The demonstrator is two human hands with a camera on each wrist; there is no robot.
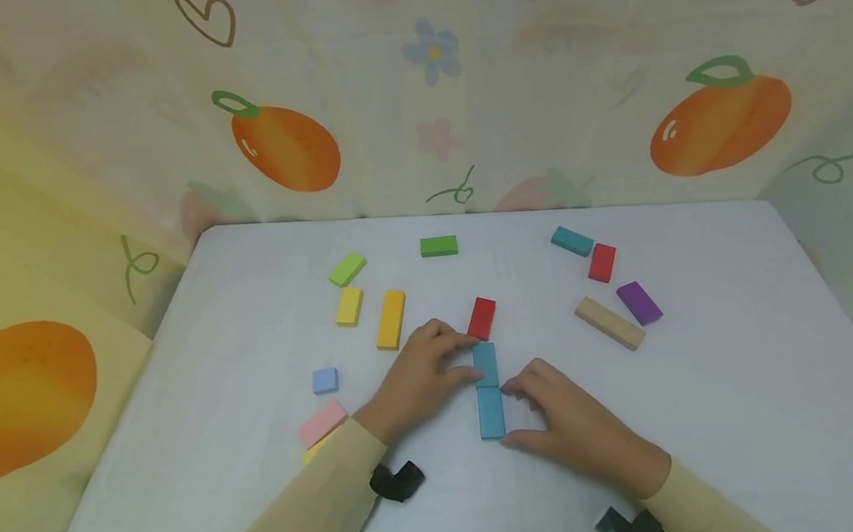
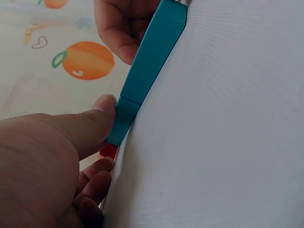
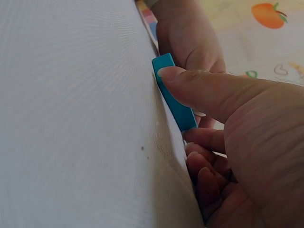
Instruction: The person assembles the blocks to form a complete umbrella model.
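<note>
Both sleeved arms angle inward, the left arm (image 1: 303, 509) from lower left, the right arm (image 1: 704, 503) from lower right. The left hand (image 1: 416, 379) lies slightly farther forward than the right hand (image 1: 577, 421), just beside it. Each pinches with thumb and forefinger, tips apart, its other fingers curled.

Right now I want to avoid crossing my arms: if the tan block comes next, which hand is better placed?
Likely the right hand: the tan block lies nearer it, while the left hand would cross the teal pair.
</note>
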